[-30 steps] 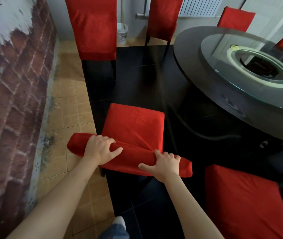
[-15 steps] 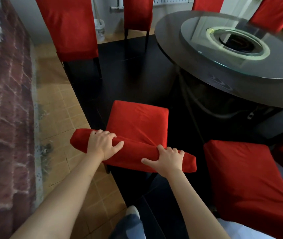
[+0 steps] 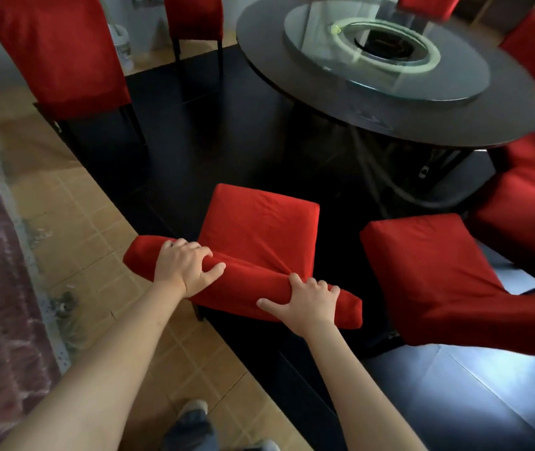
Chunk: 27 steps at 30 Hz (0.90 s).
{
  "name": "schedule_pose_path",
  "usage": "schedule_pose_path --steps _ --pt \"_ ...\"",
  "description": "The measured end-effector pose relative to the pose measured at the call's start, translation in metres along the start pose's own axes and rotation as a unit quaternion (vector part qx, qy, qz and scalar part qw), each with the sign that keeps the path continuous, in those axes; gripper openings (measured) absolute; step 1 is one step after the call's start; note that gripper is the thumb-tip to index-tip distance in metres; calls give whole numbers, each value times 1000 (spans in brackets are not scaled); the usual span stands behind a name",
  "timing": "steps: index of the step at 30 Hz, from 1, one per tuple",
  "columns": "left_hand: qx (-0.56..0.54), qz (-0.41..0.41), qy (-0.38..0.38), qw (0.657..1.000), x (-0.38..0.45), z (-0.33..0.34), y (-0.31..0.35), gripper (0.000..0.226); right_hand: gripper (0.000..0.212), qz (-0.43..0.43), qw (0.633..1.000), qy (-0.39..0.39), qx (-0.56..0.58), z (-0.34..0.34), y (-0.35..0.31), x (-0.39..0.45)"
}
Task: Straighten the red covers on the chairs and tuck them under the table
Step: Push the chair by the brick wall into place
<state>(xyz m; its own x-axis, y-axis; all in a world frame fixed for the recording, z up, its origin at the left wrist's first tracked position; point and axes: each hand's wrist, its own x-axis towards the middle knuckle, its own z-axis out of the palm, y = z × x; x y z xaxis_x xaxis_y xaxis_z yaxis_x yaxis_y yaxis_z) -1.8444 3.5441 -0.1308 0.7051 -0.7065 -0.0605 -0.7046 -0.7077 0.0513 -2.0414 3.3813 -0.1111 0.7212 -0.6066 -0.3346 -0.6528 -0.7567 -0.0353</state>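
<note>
1. Nearest: a shoe (image 3: 194,410) on the tan floor tiles (image 3: 103,222) below and between the two forearms; sat lower in view half a second ago.
2. Left hand (image 3: 185,267) wrapped over the top edge of the chair back (image 3: 243,284), fingers curled over the far side, thumb stretched right along the red cover (image 3: 259,222). Same hold as before.
3. Right hand (image 3: 308,301) gripping the same top edge nearer its right end, fingers over the far side, thumb pointing left. Also unchanged in its hold.
4. Just beyond the hands: seat of the held chair, cover bright red and mostly smooth, with creases fanning from the seat's rear corner toward the right hand. Chair well short of the tabletop (image 3: 389,105), on dark floor (image 3: 227,141), not tucked in.
5. Compared with earlier: whole scene swung, with the table now higher and further right in view; chair and hands sit about the same relative to each other.
6. Right of the right hand: a second red-covered chair (image 3: 438,271), seat angled, with a third (image 3: 526,206) beyond it near the table edge.
7. Further off: round dark tabletop carrying a glass turntable (image 3: 389,50).
8. Farthest, beyond the left hand: a tall red-covered chair back (image 3: 57,50), another (image 3: 194,14) to its right, and a white bucket (image 3: 122,43) between them.
</note>
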Motion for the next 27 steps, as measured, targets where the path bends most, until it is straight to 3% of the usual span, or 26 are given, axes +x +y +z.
schedule_pose_path --steps 12,27 --pt "-1 84 -6 996 -12 -1 -15 82 102 73 997 -4 27 8 -27 -45" --pt "-67 162 106 979 -11 10 -21 58 112 116 992 19 38 20 -35 -54"
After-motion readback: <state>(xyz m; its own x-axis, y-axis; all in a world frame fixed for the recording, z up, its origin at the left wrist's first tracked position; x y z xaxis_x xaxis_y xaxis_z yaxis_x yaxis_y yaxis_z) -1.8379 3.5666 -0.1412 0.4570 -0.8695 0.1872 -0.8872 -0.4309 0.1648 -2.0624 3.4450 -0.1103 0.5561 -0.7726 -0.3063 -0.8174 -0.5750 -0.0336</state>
